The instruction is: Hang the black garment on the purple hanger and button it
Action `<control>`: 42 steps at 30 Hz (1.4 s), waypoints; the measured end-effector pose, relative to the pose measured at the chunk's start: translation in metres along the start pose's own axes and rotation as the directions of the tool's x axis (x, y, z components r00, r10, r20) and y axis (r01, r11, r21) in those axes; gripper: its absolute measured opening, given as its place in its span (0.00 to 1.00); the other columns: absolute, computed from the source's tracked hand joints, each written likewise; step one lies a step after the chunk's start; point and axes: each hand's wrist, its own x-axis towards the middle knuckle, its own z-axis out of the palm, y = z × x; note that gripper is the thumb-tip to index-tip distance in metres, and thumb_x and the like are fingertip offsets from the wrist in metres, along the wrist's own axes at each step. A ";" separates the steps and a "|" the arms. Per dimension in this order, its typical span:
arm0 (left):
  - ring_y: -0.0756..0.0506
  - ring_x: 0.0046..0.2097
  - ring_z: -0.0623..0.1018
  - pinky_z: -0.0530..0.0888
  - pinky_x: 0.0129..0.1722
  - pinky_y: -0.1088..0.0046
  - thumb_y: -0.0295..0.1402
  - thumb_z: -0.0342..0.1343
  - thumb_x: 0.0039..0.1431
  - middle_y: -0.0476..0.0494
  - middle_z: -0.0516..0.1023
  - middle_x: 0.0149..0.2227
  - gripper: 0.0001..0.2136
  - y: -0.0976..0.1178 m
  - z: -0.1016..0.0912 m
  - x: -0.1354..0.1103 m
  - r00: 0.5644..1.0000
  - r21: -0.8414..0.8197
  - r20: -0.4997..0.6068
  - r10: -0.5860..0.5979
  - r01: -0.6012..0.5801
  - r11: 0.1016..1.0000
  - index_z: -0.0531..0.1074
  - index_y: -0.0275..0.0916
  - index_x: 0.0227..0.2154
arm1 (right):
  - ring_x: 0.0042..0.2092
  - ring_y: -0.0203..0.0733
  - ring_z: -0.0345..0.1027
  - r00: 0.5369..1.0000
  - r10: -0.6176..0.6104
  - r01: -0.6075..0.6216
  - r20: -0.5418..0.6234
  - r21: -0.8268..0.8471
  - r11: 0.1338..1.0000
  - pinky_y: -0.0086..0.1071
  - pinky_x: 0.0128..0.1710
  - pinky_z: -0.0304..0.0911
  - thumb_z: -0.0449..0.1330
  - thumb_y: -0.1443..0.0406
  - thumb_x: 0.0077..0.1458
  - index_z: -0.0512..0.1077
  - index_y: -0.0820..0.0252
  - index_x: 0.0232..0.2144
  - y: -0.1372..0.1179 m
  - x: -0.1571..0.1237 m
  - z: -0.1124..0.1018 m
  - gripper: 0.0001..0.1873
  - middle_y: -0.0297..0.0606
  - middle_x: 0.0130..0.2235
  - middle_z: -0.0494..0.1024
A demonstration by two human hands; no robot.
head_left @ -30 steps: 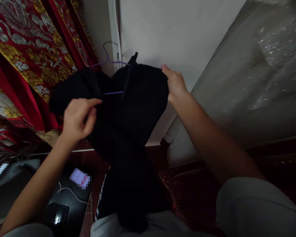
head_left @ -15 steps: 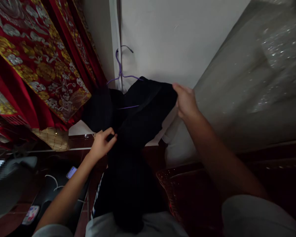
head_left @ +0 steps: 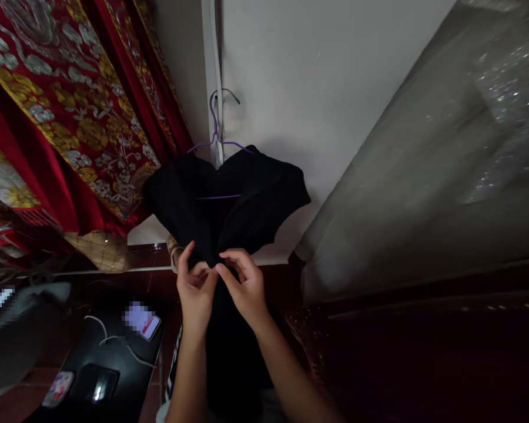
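Observation:
A black garment (head_left: 247,200) hangs on a purple wire hanger (head_left: 214,126) hooked at the white wall's corner trim. The garment's lower part drops down between my arms toward my lap. My left hand (head_left: 194,288) and my right hand (head_left: 244,285) meet at the garment's middle, just below the hanger bar. Both pinch the black fabric with fingertips touching each other. What lies inside the pinches, other than cloth, is too dark to make out.
A red and gold embroidered cloth (head_left: 70,106) hangs at the left. A black low table (head_left: 114,376) below holds a phone (head_left: 141,320), a white cable and a dark mouse-like object. A grey glittery fabric (head_left: 423,176) slopes across the right.
My right hand left the garment's right shoulder and came down to the middle. My left hand rose slightly to meet it. The garment now hangs spread on the hanger.

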 end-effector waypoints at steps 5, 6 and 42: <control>0.56 0.28 0.71 0.69 0.32 0.84 0.32 0.71 0.57 0.55 0.72 0.25 0.17 -0.004 -0.001 -0.008 0.996 0.027 -0.060 0.071 -0.069 0.997 0.75 0.40 0.47 | 0.36 0.38 0.76 0.997 0.078 -0.078 0.002 0.062 0.995 0.30 0.38 0.71 0.66 0.60 0.61 0.77 0.56 0.34 0.000 -0.005 -0.007 0.06 0.35 0.33 0.79; 0.56 0.29 0.72 0.70 0.33 0.84 0.32 0.70 0.57 0.54 0.73 0.27 0.15 -0.005 0.001 -0.008 0.994 0.015 -0.071 0.083 -0.082 0.997 0.76 0.40 0.46 | 0.35 0.38 0.75 0.996 0.090 -0.090 0.001 0.053 0.995 0.30 0.36 0.71 0.65 0.60 0.62 0.77 0.57 0.34 -0.001 -0.004 -0.006 0.07 0.35 0.32 0.79; 0.43 0.42 0.78 0.73 0.46 0.65 0.49 0.55 0.70 0.44 0.75 0.35 0.17 0.058 0.051 0.179 0.649 0.427 0.634 0.421 -0.747 0.509 0.74 0.39 0.40 | 0.35 0.36 0.69 0.849 -0.450 0.528 0.277 -0.455 0.717 0.33 0.41 0.67 0.52 0.50 0.71 0.72 0.57 0.40 -0.023 0.192 -0.028 0.19 0.33 0.31 0.71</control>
